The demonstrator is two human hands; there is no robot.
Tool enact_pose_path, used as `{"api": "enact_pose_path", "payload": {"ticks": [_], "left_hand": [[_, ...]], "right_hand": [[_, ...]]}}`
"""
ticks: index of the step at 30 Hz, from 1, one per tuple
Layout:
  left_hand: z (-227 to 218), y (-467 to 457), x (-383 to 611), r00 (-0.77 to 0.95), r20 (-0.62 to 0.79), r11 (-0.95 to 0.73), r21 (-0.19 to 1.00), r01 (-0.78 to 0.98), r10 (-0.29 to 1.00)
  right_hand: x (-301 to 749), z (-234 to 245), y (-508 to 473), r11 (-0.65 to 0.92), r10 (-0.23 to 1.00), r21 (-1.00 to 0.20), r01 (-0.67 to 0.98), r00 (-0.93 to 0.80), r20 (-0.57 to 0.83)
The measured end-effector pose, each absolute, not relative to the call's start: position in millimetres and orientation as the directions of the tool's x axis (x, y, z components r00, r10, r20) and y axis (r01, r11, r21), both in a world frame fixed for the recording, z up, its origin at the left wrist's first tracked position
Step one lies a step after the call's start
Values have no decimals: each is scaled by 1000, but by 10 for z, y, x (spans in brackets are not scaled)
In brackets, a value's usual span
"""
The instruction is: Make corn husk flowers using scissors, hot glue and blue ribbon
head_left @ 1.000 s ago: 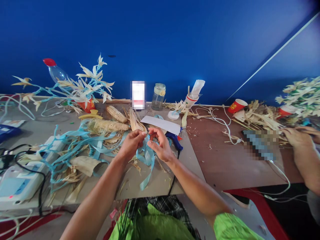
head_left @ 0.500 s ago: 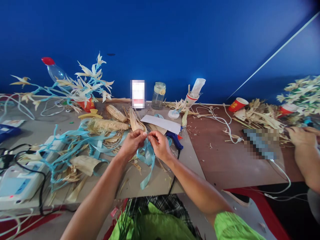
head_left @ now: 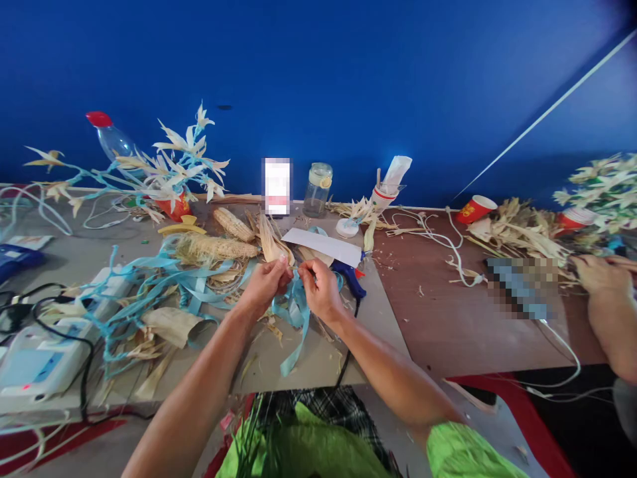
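Note:
Over the middle of the table my left hand (head_left: 267, 280) and my right hand (head_left: 318, 285) are close together, a small gap between their fingertips. Thumb and fingers are pinched on both; whatever lies in them is too small to make out. Just beyond the left fingertips lies a dried corn husk (head_left: 271, 242). Light-blue ribbon (head_left: 297, 332) hangs down below and between the hands, and I cannot tell whether either one holds it. A white paper strip (head_left: 323, 247) lies behind my right hand, with a blue-handled tool (head_left: 351, 279) to its right.
Corn cobs (head_left: 216, 247) and tangled blue ribbon (head_left: 199, 285) cover the left side. Behind them stands a husk-flower branch (head_left: 186, 143). A glass jar (head_left: 317, 192) and a phone (head_left: 277, 186) stand at the back. Another person's hand (head_left: 604, 275) is at far right, beside a tablet-like device (head_left: 520, 289).
My fingertips have moved slightly apart, and the left fingers are curled in more. The view has shifted a little; the other things stay in place.

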State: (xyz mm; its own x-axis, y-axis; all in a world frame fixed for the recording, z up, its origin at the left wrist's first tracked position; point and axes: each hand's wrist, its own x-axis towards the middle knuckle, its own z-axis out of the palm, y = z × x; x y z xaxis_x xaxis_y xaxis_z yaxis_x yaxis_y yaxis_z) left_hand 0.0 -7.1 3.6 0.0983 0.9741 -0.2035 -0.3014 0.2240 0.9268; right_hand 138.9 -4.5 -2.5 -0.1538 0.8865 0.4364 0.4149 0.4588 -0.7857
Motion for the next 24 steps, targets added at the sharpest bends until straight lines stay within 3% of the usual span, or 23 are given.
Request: {"api": "enact_pose_path", "payload": {"ticks": [5,10,14,21,24], "left_hand": [[49,-74,5,133,-203,232,936,-266,970],[80,-76,17,102,-191,213,934,-286,976],[90,-80,28,81,-161,177,949,-261,984],[101,-89,32,15,-77,78,989,-123,997],[102,-93,23,17,-66,68,985,-158,998]], "right_hand": [[1386,-18,-57,553,827,-681,480,-218,518],[1392,-56,-46,551,828,-675,490,-220,516],[1400,-79,-18,485,872,-744,460,-186,453],[1384,-77,13,282,955,-930,235,-165,248],[1378,-88,22,229,965,-958,174,-167,200]]}}
